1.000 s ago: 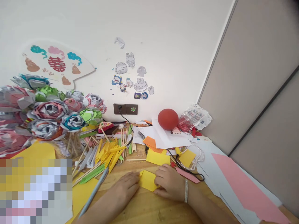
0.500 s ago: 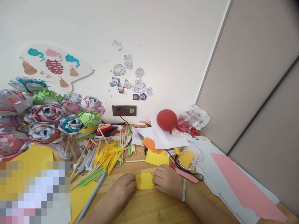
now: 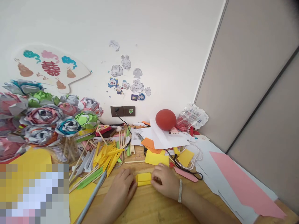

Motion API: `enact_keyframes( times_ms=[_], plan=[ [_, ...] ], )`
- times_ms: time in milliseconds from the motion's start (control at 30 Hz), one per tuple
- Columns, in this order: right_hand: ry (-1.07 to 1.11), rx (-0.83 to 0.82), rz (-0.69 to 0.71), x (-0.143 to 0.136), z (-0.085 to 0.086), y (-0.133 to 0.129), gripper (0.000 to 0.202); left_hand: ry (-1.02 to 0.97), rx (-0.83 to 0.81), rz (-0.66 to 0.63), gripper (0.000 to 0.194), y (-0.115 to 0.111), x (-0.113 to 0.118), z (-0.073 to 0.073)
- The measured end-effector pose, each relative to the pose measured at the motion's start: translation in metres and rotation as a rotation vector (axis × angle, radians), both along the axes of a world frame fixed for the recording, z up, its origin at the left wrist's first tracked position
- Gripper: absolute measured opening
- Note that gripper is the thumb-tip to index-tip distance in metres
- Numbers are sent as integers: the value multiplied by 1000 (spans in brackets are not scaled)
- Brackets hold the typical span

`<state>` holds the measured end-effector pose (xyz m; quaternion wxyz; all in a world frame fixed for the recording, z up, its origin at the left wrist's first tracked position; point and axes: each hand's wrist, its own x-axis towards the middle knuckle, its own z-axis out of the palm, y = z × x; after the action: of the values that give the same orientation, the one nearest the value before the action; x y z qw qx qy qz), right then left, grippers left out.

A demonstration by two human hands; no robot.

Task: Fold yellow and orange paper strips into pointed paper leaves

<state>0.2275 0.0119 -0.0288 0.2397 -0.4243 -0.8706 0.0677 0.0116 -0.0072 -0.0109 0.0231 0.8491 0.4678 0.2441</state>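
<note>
Small folded yellow paper (image 3: pixel 144 179): ends covered by fingers of left hand (image 3: pixel 119 190) and right hand (image 3: pixel 166 181). Pixelated patch (image 3: pixel 32 196) far left of left fingers, contents unreadable. Long blue-grey stick (image 3: pixel 92 195) nearer them, bottom edge crops it. White printed sheet (image 3: pixel 135 141) beyond fingers, text too small.

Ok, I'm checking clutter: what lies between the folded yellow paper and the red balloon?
In the head view: bare tabletop, a yellow sheet, orange paper, then white paper.
</note>
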Motion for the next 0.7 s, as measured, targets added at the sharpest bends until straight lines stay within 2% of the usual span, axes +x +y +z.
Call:
enact_keyframes(
  times_ms=[133, 333, 400, 467, 533, 600, 700],
  plan=[
    [43, -78, -133, -7, 0, 0, 9, 54, -14, 39, 23, 2, 3, 0],
    [34, -103, -199, -10, 2, -3, 9, 236, 12, 127, 19, -2, 7, -4],
    [23, -104, -197, -10, 4, -4, 8, 274, 88, 82, 24, -6, 8, -7],
    [21, -107, -195, -11, 5, -5, 7, 325, 188, -17, 36, -10, 9, -9],
    [26, -108, -195, -11, 6, -5, 8, 387, 252, -80, 39, -14, 9, -9],
    [27, -108, -192, -11, 6, -5, 8, 423, 237, -61, 33, -17, 8, -5],
    [18, -108, -188, -9, 5, -4, 9, 407, 115, 8, 30, -20, 4, 6]
  ],
)
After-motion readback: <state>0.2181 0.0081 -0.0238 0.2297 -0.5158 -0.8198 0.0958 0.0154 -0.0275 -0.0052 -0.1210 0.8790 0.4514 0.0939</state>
